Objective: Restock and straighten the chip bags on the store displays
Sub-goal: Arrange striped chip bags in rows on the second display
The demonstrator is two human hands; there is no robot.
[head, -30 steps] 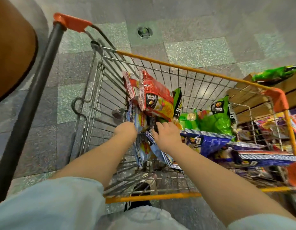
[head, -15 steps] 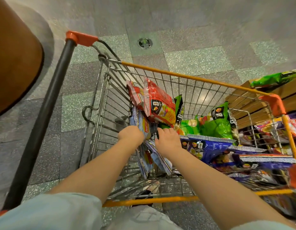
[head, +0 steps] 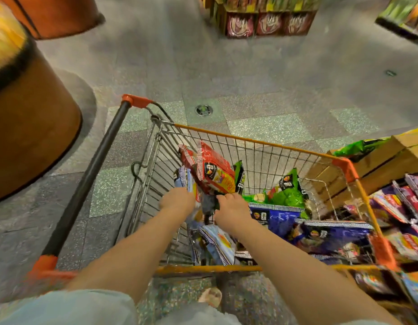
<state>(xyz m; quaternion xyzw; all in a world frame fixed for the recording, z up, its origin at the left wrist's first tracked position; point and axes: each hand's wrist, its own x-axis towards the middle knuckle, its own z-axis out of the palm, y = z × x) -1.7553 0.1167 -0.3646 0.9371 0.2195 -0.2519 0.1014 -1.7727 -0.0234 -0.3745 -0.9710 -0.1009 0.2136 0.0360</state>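
Both my hands reach into a wire shopping cart [head: 257, 143] with an orange rim. My left hand [head: 177, 201] grips the edge of a light blue chip bag [head: 185, 181] standing at the cart's left side. Close beside it, my right hand [head: 231, 207] curls its fingers over bags underneath a red chip bag [head: 216, 172]; what it holds is hidden. Green chip bags [head: 285, 191] lie deeper in the cart, and dark blue chip bags [head: 329, 233] fill its right half.
A round brown display base [head: 32, 127] stands at the left, near the cart's black handle [head: 93, 172]. A wooden crate display [head: 390, 158] with purple and red chip bags [head: 407, 202] flanks the right. Stacked product boxes [head: 262, 22] stand across the tiled floor.
The view has tilted up, showing more floor and the far displays. Both hands stay among the bags at the cart's left side, lifted slightly toward the red bag.
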